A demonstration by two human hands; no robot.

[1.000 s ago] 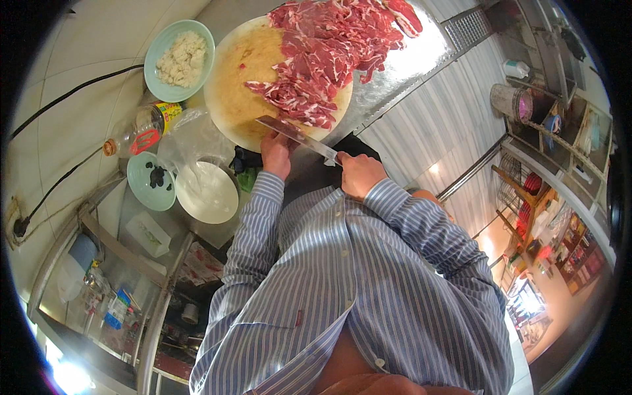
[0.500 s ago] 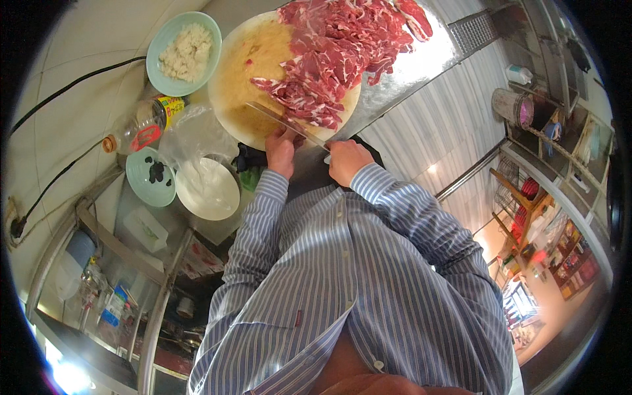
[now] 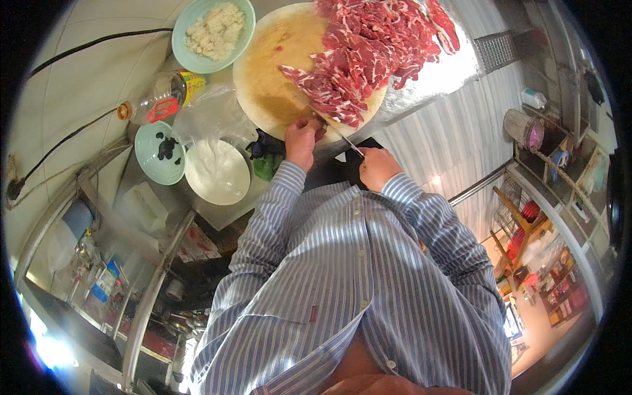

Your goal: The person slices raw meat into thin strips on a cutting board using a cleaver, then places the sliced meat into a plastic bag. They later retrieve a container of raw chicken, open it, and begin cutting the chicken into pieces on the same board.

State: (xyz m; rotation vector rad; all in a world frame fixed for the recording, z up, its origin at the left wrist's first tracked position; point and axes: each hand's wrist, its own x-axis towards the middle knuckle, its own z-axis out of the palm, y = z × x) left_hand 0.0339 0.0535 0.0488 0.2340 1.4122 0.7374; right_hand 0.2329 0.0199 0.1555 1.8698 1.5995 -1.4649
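My right hand (image 3: 380,168) is closed round the handle of a long knife (image 3: 347,140), its blade slanting up and left over the near edge of a round cutting board (image 3: 266,62). Beside the blade, my left hand (image 3: 303,145) has its fingers curled together at the board's near rim. What those fingers pinch, if anything, is hidden. A large heap of sliced raw red meat (image 3: 378,49) covers the board's right side and reaches past its rim. The board's left part shows bare, with wet stains.
A light green bowl of white crumbly food (image 3: 216,33) stands left of the board. Nearer are a plastic bottle (image 3: 156,102), a clear plastic bag (image 3: 210,112), a green bowl with dark pieces (image 3: 150,164) and a white bowl (image 3: 217,187). Metal shelving (image 3: 155,296) stands at lower left.
The whole view has shifted, so the board and bowls sit further right and higher. The knife now slants more steeply, its handle drawn back toward me. My left hand remains beside the blade.
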